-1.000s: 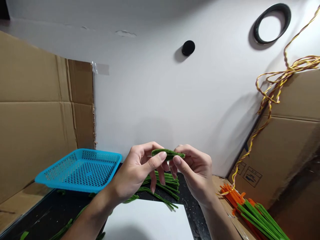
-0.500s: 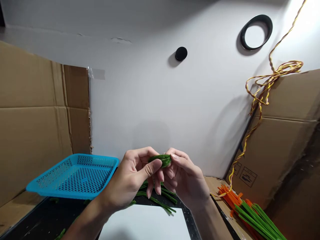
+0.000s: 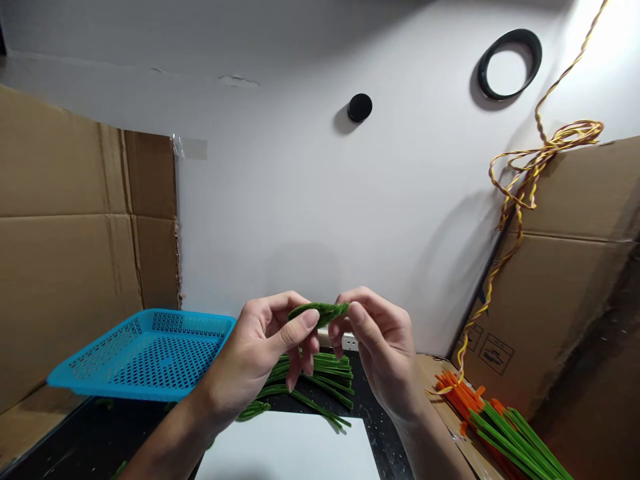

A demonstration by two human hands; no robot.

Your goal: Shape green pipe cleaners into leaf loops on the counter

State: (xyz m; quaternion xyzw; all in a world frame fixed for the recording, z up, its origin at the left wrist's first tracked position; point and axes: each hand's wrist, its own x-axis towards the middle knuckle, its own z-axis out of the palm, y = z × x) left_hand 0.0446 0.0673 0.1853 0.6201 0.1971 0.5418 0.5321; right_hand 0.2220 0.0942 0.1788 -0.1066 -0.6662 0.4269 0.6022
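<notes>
Between my two hands is a leaf-shaped piece of bent dark green pipe cleaner (image 3: 323, 312). My left hand (image 3: 267, 340) is closed on its wide end, thumb on the near side. The fingertips of my right hand (image 3: 383, 340) pinch its narrow right end. Below them, a bundle of dark green pipe cleaners (image 3: 333, 373) lies on the black tabletop, partly hidden by my left hand. A looped green piece (image 3: 253, 410) rests at the edge of a white sheet (image 3: 295, 447).
A blue perforated basket (image 3: 150, 360) stands at the left by a cardboard panel (image 3: 60, 267). Orange and bright green pipe cleaners (image 3: 515, 433) lie at the lower right. Twisted yellow wire (image 3: 520, 247) hangs along a cardboard box (image 3: 565, 300). A white wall (image 3: 300, 187) rises behind.
The view has shifted a little, mostly rightward. My right fingers moved along the green piece and now pinch its narrow end, while my left hand keeps its hold.
</notes>
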